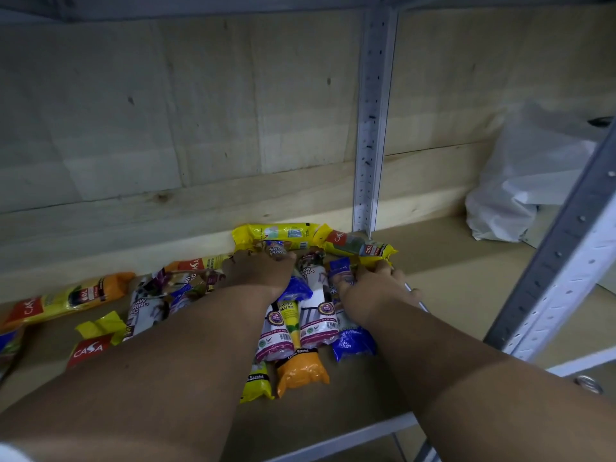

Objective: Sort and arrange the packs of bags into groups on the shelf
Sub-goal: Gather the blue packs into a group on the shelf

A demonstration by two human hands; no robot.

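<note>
On the brown wooden shelf [450, 288], the left hand [258, 273] curls on a small brown-topped plastic pack [277, 251] and the right hand [373, 288] pinches a blue plastic pack [343, 271], so lift each gently, keeping packs under the grip still.

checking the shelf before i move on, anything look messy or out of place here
Yes. The packs lie in a loose heap under both hands, overlapping at mixed angles, colours mingled. To the left, yellow Casa packs are strewn askew. A crumpled white plastic bag sits apart at the far right.
</note>
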